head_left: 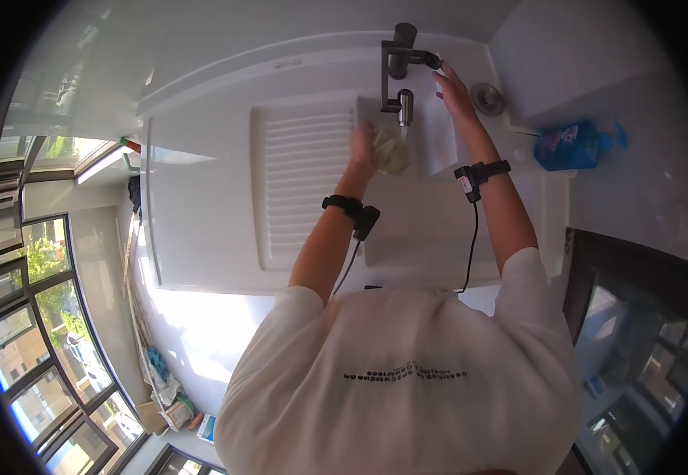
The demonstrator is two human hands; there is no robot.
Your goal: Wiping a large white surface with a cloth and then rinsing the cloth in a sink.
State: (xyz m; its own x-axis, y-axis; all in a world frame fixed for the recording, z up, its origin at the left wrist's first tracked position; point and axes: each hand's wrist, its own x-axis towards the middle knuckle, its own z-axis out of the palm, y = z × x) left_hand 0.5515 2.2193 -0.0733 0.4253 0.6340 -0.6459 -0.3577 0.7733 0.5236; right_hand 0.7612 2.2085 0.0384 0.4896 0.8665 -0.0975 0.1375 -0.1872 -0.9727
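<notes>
My left hand (363, 148) is closed on a crumpled, pale yellow-green cloth (392, 153), held over the sink basin just beneath the tap's spout (405, 108). A thin stream of water seems to run from the spout beside the cloth. Up at the tap (399, 66), a grey jointed one, my right hand (456, 93) reaches to the dark end of its upper arm (429, 59). The right fingers are stretched out, with the thumb apart. Whether the fingertips touch the tap is too small to tell.
A ribbed washboard panel (308, 170) lies left of the basin. On the right ledge lies a blue pump bottle (570, 146), and a round metal drain fitting (487, 100) sits close to my right wrist. Both forearms carry black straps with boxes and cables. Windows stand far left.
</notes>
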